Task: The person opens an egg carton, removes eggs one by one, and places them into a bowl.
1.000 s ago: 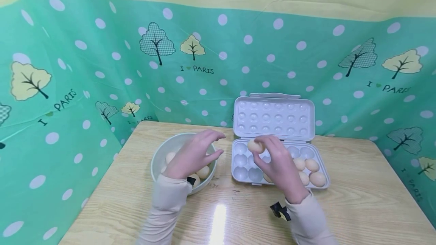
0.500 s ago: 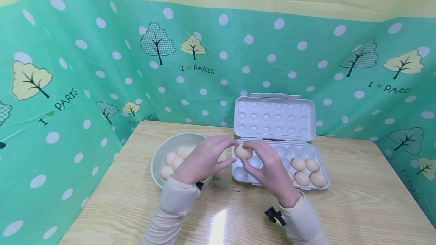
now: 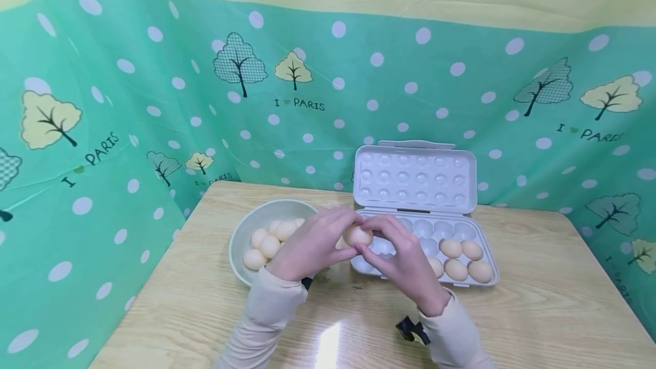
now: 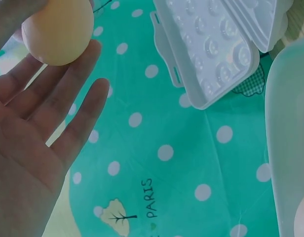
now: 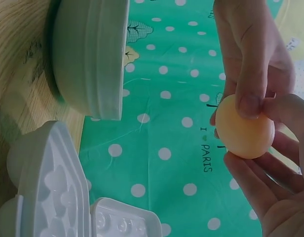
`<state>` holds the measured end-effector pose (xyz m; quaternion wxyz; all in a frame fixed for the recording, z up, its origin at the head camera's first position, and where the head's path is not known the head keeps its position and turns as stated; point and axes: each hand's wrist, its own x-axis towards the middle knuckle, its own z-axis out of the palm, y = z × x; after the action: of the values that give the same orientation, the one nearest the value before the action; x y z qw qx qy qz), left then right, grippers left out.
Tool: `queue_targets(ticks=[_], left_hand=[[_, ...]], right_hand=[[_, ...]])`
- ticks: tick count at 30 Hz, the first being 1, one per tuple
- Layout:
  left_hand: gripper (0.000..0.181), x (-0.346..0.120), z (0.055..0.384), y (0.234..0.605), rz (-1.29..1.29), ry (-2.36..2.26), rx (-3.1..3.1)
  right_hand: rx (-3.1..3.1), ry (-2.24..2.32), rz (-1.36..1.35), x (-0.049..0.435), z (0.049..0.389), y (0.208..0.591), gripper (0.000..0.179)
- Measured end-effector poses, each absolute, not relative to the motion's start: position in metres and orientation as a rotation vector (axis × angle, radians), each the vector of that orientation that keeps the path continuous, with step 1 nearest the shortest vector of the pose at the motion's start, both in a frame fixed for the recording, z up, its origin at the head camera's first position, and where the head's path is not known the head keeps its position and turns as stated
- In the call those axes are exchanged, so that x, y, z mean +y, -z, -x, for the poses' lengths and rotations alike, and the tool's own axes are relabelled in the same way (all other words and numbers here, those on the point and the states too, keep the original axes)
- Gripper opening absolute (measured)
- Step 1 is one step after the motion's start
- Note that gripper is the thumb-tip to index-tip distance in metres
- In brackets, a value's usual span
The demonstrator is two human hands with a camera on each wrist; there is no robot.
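Observation:
A pale brown egg [image 3: 358, 236] is held between both hands, raised over the gap between the bowl and the egg box. My left hand [image 3: 315, 244] pinches it from the left, its thumb on the shell in the right wrist view. From the other side, thumb and fingers of my right hand [image 3: 407, 255] grip the same egg [image 5: 245, 127]. On the right stands a white plastic egg box [image 3: 415, 180], lid raised, with several eggs [image 3: 455, 270] in its right-hand cups. A pale green bowl [image 3: 234, 255] on the left holds several more eggs [image 3: 266, 244], partly hidden by the left hand.
Everything stands on a light wooden table [image 3: 169, 300] with a bright glare spot near its front. A green dotted curtain [image 3: 287, 147] hangs close behind and at both sides. A black strap piece [image 3: 411, 330] shows by the right sleeve.
The right hand has carried the egg leftward from over the egg box. The left hand has moved right from over the bowl, and its fingers have come onto the egg.

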<state>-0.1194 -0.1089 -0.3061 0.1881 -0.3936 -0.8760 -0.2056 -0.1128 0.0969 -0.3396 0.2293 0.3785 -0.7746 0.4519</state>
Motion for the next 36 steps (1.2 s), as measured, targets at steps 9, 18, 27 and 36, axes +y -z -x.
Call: queue_targets(ticks=[9, 18, 27, 36], left_hand=[[0.039, -0.111, 0.119, 0.306, 1.107, 0.610, -2.478], [0.035, -0.110, 0.119, 0.306, 1.120, 0.625, -2.461], [0.037, -0.110, 0.119, 0.304, 1.103, 0.608, -2.471], [0.036, -0.119, 0.121, 0.304, 1.033, 0.651, -2.484]], right_hand=[[-2.142, -1.295, -1.092, 0.097, 0.112, 0.338, 0.035], [-2.168, -1.292, -1.099, 0.101, 0.113, 0.336, 0.029], [-2.218, -1.289, -1.079, 0.106, 0.113, 0.333, 0.027], [-2.317, -1.150, -1.079, 0.122, 0.117, 0.326, 0.027]])
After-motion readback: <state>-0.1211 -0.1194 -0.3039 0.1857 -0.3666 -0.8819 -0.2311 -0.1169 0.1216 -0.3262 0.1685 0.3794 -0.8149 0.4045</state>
